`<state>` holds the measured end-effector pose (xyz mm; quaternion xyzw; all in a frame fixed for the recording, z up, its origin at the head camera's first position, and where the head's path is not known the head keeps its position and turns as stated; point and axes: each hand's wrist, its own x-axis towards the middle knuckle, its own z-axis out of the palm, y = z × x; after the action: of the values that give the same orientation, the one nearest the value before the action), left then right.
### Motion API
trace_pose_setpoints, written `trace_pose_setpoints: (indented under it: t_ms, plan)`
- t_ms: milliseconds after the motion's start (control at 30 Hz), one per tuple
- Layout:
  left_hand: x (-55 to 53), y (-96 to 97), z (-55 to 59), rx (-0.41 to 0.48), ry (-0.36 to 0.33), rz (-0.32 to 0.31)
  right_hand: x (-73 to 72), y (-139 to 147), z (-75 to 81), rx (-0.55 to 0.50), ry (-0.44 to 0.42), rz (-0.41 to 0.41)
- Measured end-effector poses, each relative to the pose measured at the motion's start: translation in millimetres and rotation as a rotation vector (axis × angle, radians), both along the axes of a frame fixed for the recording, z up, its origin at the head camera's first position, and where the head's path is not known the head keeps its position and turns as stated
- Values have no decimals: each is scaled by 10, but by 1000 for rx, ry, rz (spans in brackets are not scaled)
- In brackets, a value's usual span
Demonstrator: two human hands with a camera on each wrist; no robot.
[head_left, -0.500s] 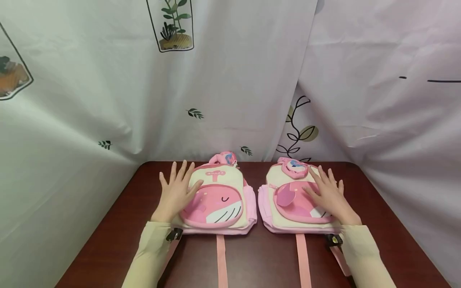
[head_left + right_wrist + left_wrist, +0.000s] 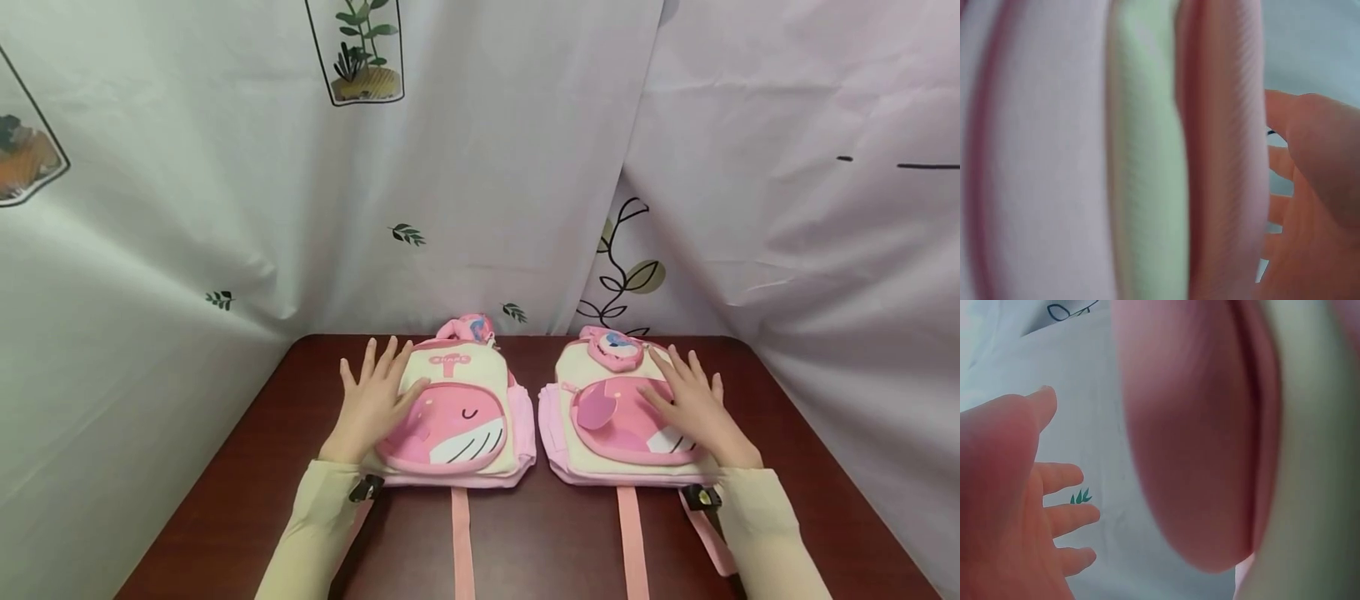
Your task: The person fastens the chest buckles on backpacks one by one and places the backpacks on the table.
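Two pink and cream children's backpacks with whale-face front pockets lie side by side on the table. Over the outer side of the left backpack [image 2: 468, 425] is my left hand [image 2: 371, 408], its fingers spread and straight. My right hand [image 2: 693, 408] is spread the same way over the outer side of the right backpack [image 2: 592, 446], covering part of its whale pocket. Neither hand grips anything. In the left wrist view, the left fingers [image 2: 1072, 519] stand apart from the pink pocket [image 2: 1191, 437]. The backpack's edge partly hides the right hand [image 2: 1316, 181] in the right wrist view.
Pink straps [image 2: 462, 542] run from the backpacks toward the near side of the dark red-brown table [image 2: 543, 550]. A white curtain [image 2: 480, 167] printed with plants hangs behind and along both sides. Small wrist cameras [image 2: 367, 488] sit at both cuffs.
Both hands have shifted slightly to the right, fingers still spread. The backpacks lie where they were.
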<state>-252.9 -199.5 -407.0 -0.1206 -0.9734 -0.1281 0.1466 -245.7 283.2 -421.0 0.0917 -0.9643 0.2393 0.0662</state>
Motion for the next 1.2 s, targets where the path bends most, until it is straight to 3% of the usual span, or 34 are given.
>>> trace_pose_setpoints:
  t_ms: [167,400,767,933,1200]
  plan:
    - [-9,52,-68,-17,10,-30,-12,-70,36,-32,47,40]
    - [47,110,-161,-91,12,-87,-26,-368,111,-120,125,195]
    - [280,348,-260,-139,2,-243,-10,-890,238,-197,103,313]
    - [359,430,-297,-154,-11,-305,-55,-1113,189,-207,70,375]
    - [450,462,-396,-133,-78,-340,-189,-1354,93,-185,1,405]
